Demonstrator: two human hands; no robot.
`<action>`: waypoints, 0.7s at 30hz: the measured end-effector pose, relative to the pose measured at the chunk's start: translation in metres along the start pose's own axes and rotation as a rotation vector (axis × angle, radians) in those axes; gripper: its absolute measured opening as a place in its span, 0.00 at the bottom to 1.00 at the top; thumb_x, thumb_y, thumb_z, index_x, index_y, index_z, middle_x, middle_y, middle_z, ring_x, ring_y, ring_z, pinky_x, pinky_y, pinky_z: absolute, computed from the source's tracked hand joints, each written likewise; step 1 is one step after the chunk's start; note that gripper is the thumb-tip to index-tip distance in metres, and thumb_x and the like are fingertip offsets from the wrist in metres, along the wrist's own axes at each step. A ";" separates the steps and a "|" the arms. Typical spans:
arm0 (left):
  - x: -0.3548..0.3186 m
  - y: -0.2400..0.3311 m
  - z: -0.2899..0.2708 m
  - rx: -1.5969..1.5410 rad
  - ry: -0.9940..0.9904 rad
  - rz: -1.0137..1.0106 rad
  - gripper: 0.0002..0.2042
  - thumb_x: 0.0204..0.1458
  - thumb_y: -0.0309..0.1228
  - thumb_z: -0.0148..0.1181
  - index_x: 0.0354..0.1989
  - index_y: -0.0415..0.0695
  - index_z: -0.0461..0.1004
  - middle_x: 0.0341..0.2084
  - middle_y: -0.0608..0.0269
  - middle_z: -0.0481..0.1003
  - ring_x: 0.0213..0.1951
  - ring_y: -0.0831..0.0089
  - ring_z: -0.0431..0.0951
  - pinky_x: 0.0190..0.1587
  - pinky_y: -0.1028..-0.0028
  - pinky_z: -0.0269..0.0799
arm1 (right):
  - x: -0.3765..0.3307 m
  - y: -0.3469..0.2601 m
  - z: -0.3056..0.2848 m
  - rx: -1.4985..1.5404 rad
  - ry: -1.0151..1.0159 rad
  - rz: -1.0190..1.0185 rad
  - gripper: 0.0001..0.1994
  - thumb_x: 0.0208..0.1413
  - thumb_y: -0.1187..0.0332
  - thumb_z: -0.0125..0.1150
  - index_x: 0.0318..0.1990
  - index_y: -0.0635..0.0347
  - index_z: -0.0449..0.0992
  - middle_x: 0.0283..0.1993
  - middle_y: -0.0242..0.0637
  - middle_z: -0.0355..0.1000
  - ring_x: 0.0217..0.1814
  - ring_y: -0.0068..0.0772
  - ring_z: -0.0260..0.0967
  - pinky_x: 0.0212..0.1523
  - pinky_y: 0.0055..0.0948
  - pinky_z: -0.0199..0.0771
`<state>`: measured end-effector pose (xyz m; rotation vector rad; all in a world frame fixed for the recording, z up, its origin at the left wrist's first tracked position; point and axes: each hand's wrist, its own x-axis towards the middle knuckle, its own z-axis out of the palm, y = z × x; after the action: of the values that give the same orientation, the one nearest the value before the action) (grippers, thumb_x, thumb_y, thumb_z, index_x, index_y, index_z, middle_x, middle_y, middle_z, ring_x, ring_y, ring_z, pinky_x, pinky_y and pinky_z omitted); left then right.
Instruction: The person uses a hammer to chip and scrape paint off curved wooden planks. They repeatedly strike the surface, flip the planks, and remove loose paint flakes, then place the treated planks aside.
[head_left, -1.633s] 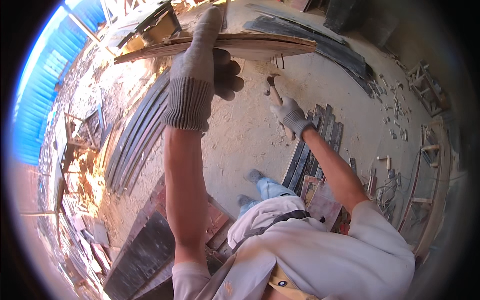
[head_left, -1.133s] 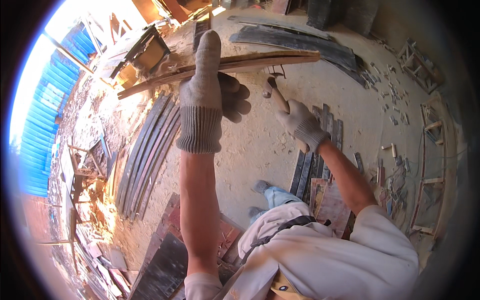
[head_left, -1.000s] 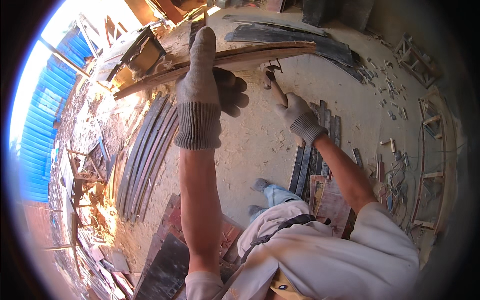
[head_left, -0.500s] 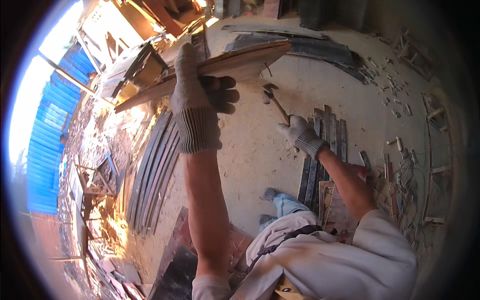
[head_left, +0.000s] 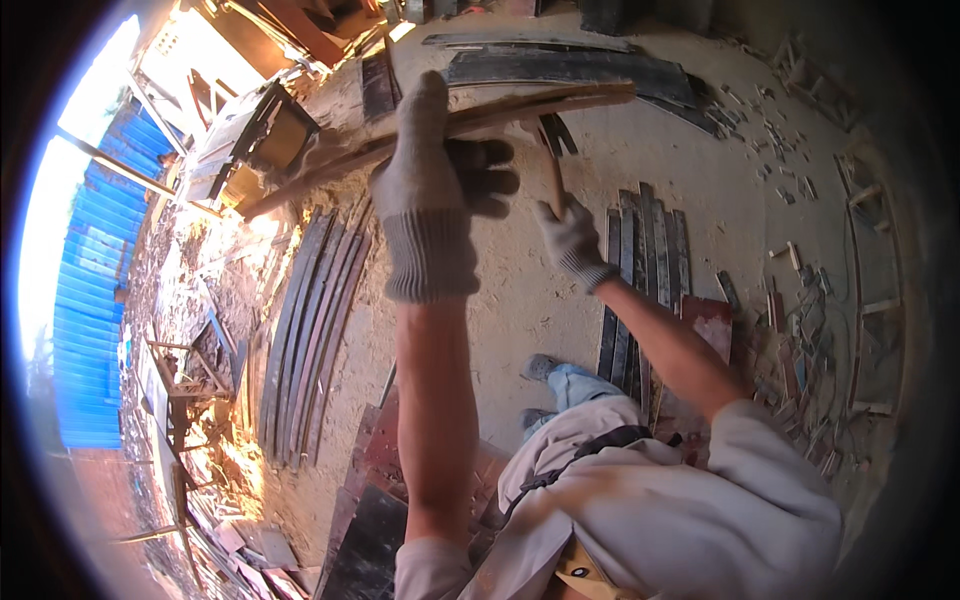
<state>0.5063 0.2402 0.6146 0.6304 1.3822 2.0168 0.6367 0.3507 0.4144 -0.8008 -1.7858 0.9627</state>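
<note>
A long, rough-edged wooden board (head_left: 575,98) is held up crosswise in my gloved left hand (head_left: 428,185). My thumb lies over its near face and the dark-coated fingers show below its lower edge. My right hand (head_left: 573,240), in a matching grey knit glove, is closed around the wooden handle of a claw hammer (head_left: 553,170). The hammer's dark head sits at the lower edge of the board's right part. Whether it touches the wood cannot be made out.
Dark strips (head_left: 312,330) lie in a row at the left, with more strips (head_left: 645,270) right of centre. Dark planks (head_left: 570,78) lie at the far side. Small wood offcuts (head_left: 765,140) are scattered at right. Reddish panels (head_left: 380,440) lie beside my legs.
The board and my left hand have shifted right. My right hand has moved slightly up and left, bringing the hammer head to the board's edge, where a nail stuck out before.
</note>
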 end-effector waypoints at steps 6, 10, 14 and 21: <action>0.010 0.004 -0.002 -0.103 0.110 0.072 0.21 0.65 0.52 0.54 0.39 0.44 0.76 0.24 0.59 0.80 0.21 0.68 0.78 0.19 0.71 0.67 | 0.010 -0.054 -0.033 -0.275 -0.405 0.521 0.15 0.65 0.57 0.62 0.38 0.63 0.78 0.25 0.37 0.75 0.24 0.30 0.73 0.22 0.36 0.71; 0.011 -0.015 -0.006 -0.169 -0.119 0.029 0.21 0.64 0.49 0.56 0.42 0.38 0.77 0.25 0.54 0.79 0.21 0.68 0.79 0.22 0.71 0.73 | 0.011 0.004 0.043 -0.187 0.146 0.246 0.21 0.60 0.51 0.64 0.39 0.64 0.77 0.28 0.52 0.76 0.32 0.43 0.79 0.37 0.48 0.74; 0.024 -0.022 -0.016 -0.238 -0.048 0.121 0.21 0.64 0.47 0.54 0.41 0.37 0.76 0.26 0.53 0.79 0.23 0.68 0.79 0.24 0.72 0.73 | 0.006 0.063 0.018 -0.342 -0.156 0.293 0.21 0.61 0.50 0.64 0.41 0.65 0.77 0.31 0.53 0.78 0.35 0.44 0.81 0.34 0.46 0.75; 0.060 -0.019 0.010 -0.333 0.004 0.048 0.14 0.62 0.41 0.56 0.37 0.41 0.72 0.25 0.57 0.78 0.21 0.69 0.77 0.21 0.73 0.72 | 0.041 0.057 0.062 -0.284 0.059 0.279 0.19 0.61 0.50 0.62 0.42 0.59 0.78 0.32 0.48 0.79 0.35 0.48 0.79 0.34 0.44 0.76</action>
<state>0.4754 0.2945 0.6033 0.5135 1.0074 2.2200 0.5703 0.3959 0.3650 -1.2706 -1.8135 0.8593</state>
